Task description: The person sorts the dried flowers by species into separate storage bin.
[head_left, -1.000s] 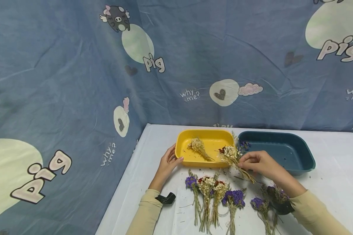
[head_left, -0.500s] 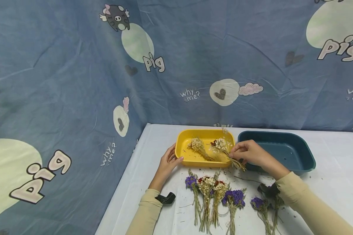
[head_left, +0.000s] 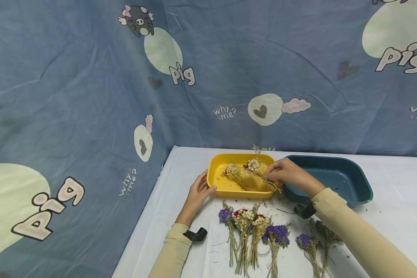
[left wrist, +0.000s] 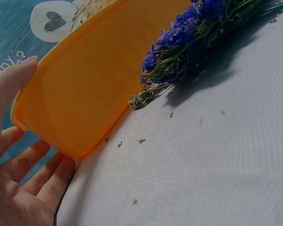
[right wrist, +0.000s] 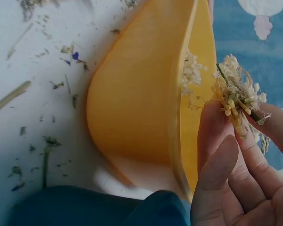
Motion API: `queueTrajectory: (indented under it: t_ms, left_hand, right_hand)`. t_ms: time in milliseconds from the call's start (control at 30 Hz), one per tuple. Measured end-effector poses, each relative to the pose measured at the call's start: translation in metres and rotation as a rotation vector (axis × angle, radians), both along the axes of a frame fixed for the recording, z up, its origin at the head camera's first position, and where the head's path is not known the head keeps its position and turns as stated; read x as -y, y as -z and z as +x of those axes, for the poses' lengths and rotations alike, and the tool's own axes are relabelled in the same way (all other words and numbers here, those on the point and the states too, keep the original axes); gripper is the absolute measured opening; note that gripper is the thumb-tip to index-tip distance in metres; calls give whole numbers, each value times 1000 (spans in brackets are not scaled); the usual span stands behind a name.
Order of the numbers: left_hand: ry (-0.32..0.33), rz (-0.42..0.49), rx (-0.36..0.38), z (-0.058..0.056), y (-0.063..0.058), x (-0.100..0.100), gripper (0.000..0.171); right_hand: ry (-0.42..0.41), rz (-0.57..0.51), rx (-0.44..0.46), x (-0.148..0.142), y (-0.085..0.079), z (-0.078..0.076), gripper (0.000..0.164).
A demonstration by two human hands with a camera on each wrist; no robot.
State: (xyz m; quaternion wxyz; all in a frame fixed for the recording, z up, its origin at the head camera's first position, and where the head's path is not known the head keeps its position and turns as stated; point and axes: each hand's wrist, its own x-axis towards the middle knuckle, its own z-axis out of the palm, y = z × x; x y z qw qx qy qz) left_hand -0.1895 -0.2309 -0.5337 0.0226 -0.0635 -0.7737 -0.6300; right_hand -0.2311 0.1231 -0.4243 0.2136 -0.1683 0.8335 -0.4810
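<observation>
Dried bouquet (right wrist: 237,89) pinched in right hand's (head_left: 287,172) grip over yellow bin (head_left: 238,194); left hand (head_left: 197,192) holds bin.

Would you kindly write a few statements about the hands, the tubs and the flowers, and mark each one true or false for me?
1. The right hand holds a bunch of dried flowers over the yellow tub. True.
2. The left hand touches nothing. False: it touches the outside of the yellow tub.
3. Another bunch lies inside the yellow tub. True.
4. In the head view, the blue tub stands left of the yellow tub. False: it stands to the right.
5. Purple flowers lie on the white table. True.
6. The person's sleeves are bright red. False: they are pale beige.
</observation>
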Motion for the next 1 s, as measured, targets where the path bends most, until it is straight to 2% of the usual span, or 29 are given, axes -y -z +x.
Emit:
queueTrajectory:
  t_ms: [267, 533, 800, 1000]
  left_hand:
    - [-6, 10, 5, 1, 1, 0, 74]
    - [-8, 4, 11, 1, -1, 0, 73]
    - [-15, 3, 12, -1, 2, 1, 74]
    - [-6, 4, 13, -1, 2, 1, 74]
  right_hand:
    - [-47, 44, -12, 20, 4, -15, 21]
    - [-78, 121, -13, 44, 4, -25, 16]
    - [-74, 176, -43, 59, 11, -33, 14]
    - [-70, 239, -52, 67, 11, -36, 14]
